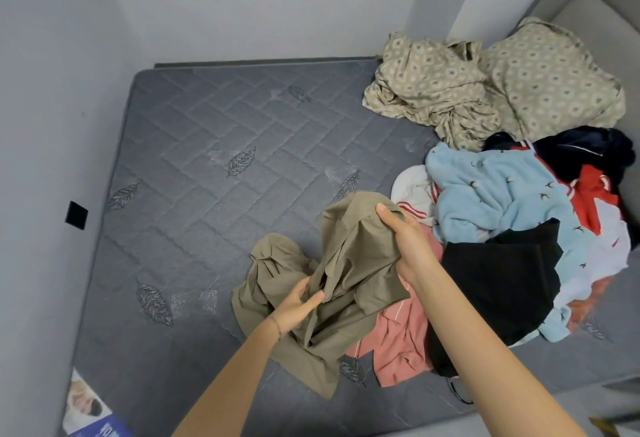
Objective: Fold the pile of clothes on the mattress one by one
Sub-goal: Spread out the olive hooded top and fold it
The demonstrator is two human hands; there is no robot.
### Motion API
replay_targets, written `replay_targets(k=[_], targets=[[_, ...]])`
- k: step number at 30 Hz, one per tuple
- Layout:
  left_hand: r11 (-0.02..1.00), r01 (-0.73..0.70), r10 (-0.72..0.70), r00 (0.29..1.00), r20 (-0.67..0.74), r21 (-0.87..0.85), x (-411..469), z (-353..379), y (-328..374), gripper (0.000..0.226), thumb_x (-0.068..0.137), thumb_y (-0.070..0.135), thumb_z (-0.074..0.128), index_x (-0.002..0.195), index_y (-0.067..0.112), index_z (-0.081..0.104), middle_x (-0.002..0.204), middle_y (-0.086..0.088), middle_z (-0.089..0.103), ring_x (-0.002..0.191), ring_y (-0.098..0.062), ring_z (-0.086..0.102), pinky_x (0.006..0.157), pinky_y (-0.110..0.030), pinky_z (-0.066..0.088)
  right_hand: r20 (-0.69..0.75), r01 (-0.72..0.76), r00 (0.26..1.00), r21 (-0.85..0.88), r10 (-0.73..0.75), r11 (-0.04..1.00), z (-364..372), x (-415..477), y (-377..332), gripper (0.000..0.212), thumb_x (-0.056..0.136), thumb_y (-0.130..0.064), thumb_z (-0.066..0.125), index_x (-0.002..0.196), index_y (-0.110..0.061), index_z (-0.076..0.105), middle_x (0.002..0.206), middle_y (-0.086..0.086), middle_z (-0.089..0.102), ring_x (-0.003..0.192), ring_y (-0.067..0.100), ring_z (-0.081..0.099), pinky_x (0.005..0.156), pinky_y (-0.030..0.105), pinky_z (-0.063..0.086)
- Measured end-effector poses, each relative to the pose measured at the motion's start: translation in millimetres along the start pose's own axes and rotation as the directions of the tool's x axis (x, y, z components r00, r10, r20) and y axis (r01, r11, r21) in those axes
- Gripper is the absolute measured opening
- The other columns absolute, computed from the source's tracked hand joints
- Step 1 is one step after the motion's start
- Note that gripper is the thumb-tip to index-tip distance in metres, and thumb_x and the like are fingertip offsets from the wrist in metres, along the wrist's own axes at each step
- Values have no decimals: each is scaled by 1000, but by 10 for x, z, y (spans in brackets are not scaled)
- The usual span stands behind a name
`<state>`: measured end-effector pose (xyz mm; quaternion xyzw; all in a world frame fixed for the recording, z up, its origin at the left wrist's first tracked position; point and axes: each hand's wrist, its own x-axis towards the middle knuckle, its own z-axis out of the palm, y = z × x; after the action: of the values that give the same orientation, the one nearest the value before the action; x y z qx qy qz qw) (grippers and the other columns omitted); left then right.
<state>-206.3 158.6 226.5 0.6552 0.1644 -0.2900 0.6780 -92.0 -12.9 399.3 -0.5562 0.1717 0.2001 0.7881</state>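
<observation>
over the grey mattress (207, 159) my right hand (408, 239) grips the olive garment (356, 256) high, my left hand (298, 305) pinches a lower fold, i judge to spread it beside the pile (502, 201).

Soft, even indoor light, faint shadows, wide-angle bending at the edges, slight overall softness.

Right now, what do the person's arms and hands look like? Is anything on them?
The left forearm and right forearm are bare, with no sleeves in view. The left hand and right hand wear no gloves. A thin dark band circles the left wrist. No watch shows.
</observation>
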Motion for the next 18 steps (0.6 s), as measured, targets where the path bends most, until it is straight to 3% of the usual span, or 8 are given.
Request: replay_targets(k=[2,4,6,8,11,13,16,18], targets=[[995,-18,20,999,-29,96,24,40,-60,41,85,27,72,117,38,49,111,31,57,98,20,54,77,-2,42,-18,-13,1000,10,13,1000,-49,20,-5,13,93,-13,59,99,-7,68,88,5,75,80,15,70,75,25,56],[988,-48,69,988,-142,147,92,79,-74,20,86,16,70,105,22,63,102,12,67,95,1,61,82,-13,43,-34,-25,999,14,25,1000,-93,40,-7,11,93,-13,59,98,-8,68,86,4,75,79,14,70,75,25,56],[988,-57,91,967,-238,144,141,92,2,4,90,7,62,87,4,63,88,-5,65,85,-13,57,77,-18,42,-69,-16,997,18,18,1000,-139,71,-4,10,93,-14,60,95,-10,68,83,2,75,78,14,70,74,25,56],[991,-60,95,948,-303,123,153,49,106,27,91,-2,57,68,11,50,68,-2,49,70,-13,45,72,-21,39,-137,27,990,0,-26,1000,-206,122,-11,9,93,-14,61,95,-12,69,88,3,74,82,14,70,78,27,56],[982,-99,158,900,-406,164,79,-73,219,41,93,3,55,66,18,28,61,2,25,58,-5,28,60,-20,28,-242,102,962,-115,-128,988,-340,217,-16,9,94,-13,59,93,-13,68,88,-2,71,81,9,67,79,21,54],[974,-128,202,867,-455,187,-7,-167,288,35,95,9,55,69,16,33,61,-2,29,55,-3,31,55,-19,28,-263,113,951,-186,-160,976,-421,277,24,11,94,-13,59,97,-8,68,84,-4,69,75,4,64,71,14,52],[961,-203,272,802,-532,186,-148,-292,424,31,97,16,54,71,13,37,66,-7,34,61,-14,33,58,-27,29,-222,27,971,-241,-83,970,-474,339,158,17,92,-13,63,105,-4,66,94,5,67,87,13,61,77,19,49],[950,-257,313,758,-573,179,-231,-355,538,32,98,16,53,71,13,36,68,-8,35,63,-16,33,60,-31,29,-200,-54,980,-235,6,970,-464,366,280,38,87,-10,68,122,1,57,111,11,62,95,16,60,82,20,47]])
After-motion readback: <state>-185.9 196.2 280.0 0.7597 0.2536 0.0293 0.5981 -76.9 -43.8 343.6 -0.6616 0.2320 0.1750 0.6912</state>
